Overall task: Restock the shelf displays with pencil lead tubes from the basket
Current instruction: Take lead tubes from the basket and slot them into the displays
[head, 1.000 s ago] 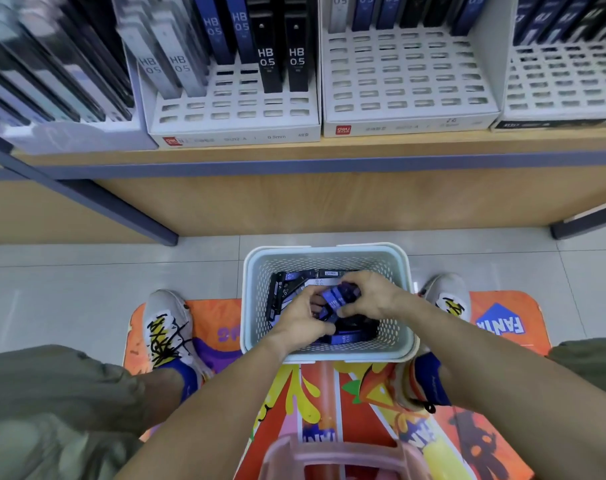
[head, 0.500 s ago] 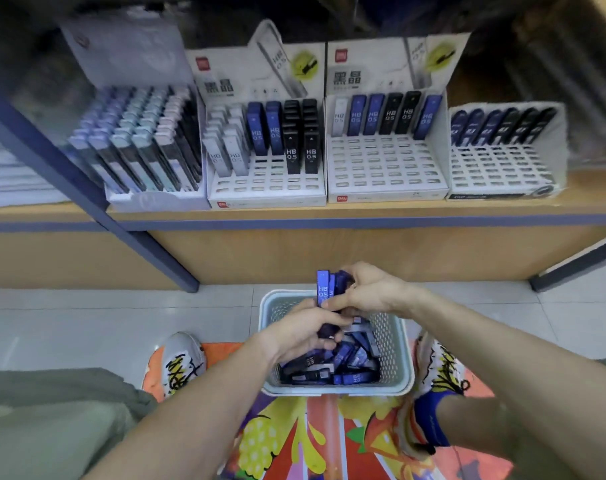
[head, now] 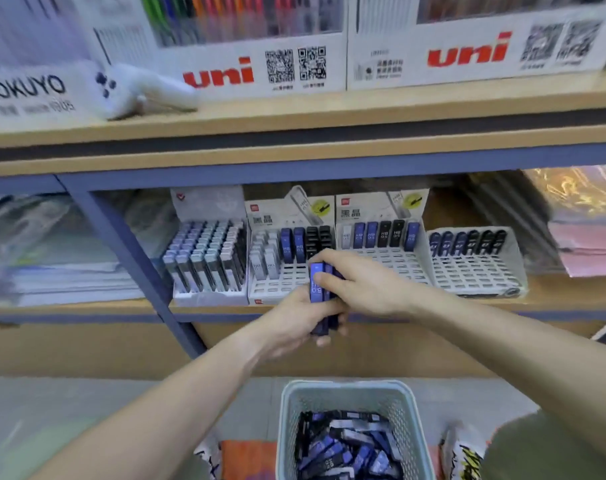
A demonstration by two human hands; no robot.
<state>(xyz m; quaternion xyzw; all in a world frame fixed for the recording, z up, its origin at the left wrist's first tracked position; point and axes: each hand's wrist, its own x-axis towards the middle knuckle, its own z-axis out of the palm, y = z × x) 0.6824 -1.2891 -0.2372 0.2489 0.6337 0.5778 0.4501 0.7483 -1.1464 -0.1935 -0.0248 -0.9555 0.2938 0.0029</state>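
Observation:
My left hand (head: pixel 294 323) grips the lower end of a small bundle of blue pencil lead tubes (head: pixel 318 289), held upright in front of the lower shelf. From the right, my right hand (head: pixel 360 284) pinches the tops of the same tubes with thumb and fingers. Below, a pale grey mesh basket (head: pixel 287 410) on the floor holds several blue, black and white tubes. Behind my hands stand white slotted display trays: one (head: pixel 280 282) partly filled, one (head: pixel 391 261) with a single back row, and another (head: pixel 478 268) further right with only a back row.
A full tray of grey tubes (head: pixel 204 258) stands at the left. A blue shelf post (head: pixel 135 258) slants down beside it. The upper shelf (head: pixel 294 123) carries uni pen boxes and a white object. Paper stacks fill both sides of the lower shelf. My shoes flank the basket.
Both hands have lifted the bundle of blue tubes out of the basket and up to the display trays. My view has tilted up from the floor to the shelves.

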